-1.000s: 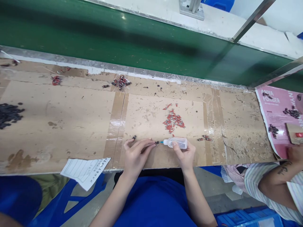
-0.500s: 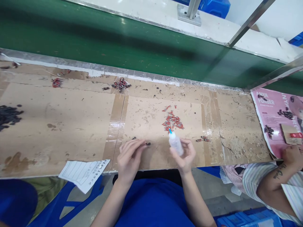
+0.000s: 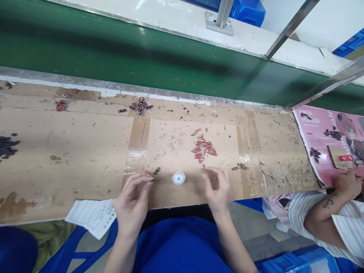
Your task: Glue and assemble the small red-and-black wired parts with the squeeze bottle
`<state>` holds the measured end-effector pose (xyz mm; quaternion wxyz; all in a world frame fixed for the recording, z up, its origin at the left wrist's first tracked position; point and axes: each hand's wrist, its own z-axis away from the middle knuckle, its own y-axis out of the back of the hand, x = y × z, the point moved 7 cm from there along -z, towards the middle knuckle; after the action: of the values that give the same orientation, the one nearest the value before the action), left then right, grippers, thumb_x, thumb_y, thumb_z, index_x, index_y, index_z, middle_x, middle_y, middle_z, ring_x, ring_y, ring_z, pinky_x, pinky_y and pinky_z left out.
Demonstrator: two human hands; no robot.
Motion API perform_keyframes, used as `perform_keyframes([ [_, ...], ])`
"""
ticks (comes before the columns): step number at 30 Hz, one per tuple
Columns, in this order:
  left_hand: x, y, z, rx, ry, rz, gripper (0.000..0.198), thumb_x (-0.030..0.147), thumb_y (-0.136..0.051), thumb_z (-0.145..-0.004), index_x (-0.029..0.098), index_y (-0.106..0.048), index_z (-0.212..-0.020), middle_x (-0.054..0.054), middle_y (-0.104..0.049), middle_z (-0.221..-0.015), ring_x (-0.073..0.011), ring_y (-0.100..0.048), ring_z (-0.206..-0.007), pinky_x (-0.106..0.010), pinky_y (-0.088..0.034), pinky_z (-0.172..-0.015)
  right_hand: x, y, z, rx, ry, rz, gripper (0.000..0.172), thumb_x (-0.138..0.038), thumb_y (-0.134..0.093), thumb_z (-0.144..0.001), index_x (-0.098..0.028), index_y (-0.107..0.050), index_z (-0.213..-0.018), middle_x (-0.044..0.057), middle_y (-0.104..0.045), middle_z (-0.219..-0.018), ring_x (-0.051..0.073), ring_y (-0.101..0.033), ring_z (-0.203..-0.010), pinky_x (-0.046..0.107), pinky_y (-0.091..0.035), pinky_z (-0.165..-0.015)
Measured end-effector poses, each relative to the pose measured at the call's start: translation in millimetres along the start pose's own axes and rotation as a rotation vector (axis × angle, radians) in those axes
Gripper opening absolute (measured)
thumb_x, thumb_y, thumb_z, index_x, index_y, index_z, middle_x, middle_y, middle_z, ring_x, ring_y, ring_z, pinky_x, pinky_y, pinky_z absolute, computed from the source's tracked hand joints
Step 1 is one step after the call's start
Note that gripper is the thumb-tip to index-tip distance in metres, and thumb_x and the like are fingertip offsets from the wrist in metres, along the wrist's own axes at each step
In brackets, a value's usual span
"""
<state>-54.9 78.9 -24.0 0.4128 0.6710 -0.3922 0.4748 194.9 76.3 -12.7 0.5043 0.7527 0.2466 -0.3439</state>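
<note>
A small clear squeeze bottle (image 3: 178, 177) with a blue tip stands upright on the cardboard-covered bench (image 3: 85, 151), between my hands. My left hand (image 3: 132, 199) lies left of it, thumb and fingertips pinched together on a tiny dark part. Just beyond those fingertips lies another small dark piece (image 3: 156, 171). My right hand (image 3: 216, 186) hovers right of the bottle, fingers apart and a little blurred, holding nothing. Its fingertips point toward a pile of small red parts (image 3: 203, 147) just beyond.
A green conveyor belt (image 3: 142, 57) runs along the far side. More small part piles lie at the back (image 3: 140, 105) and far left (image 3: 6, 146). A printed paper (image 3: 91, 216) hangs off the near edge. At right, another person's hand (image 3: 347, 184) rests on a pink sheet (image 3: 327, 144).
My right hand set the bottle upright on the bench and let go of it. My left hand drew back toward me. The view shifted slightly right.
</note>
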Motion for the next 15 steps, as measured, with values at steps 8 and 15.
perform_keyframes([
  [8,19.5,-11.4,10.3,-0.06,0.069,0.042,0.004,0.023,-0.069,-0.083,0.021,-0.072,-0.084,-0.002,-0.075,-0.08,-0.0174,-0.073,-0.08,-0.029,-0.061,-0.08,15.8,-7.6,-10.6,0.015,-0.019,0.247,0.018,-0.034,-0.062,-0.092,-0.023,-0.072,-0.081,0.008,-0.067,-0.088,0.026,-0.054,-0.091,0.041,-0.047,-0.082],
  [15,25.9,-22.7,18.0,-0.133,0.087,0.052,0.008,0.025,-0.071,-0.082,0.022,-0.077,-0.086,-0.003,-0.078,-0.084,-0.0176,-0.074,-0.077,-0.025,-0.062,-0.075,11.0,-12.0,-9.3,-0.075,0.092,0.214,0.021,-0.027,-0.053,-0.098,-0.02,-0.069,-0.087,0.007,-0.07,-0.085,0.024,-0.057,-0.087,0.038,-0.048,-0.078],
])
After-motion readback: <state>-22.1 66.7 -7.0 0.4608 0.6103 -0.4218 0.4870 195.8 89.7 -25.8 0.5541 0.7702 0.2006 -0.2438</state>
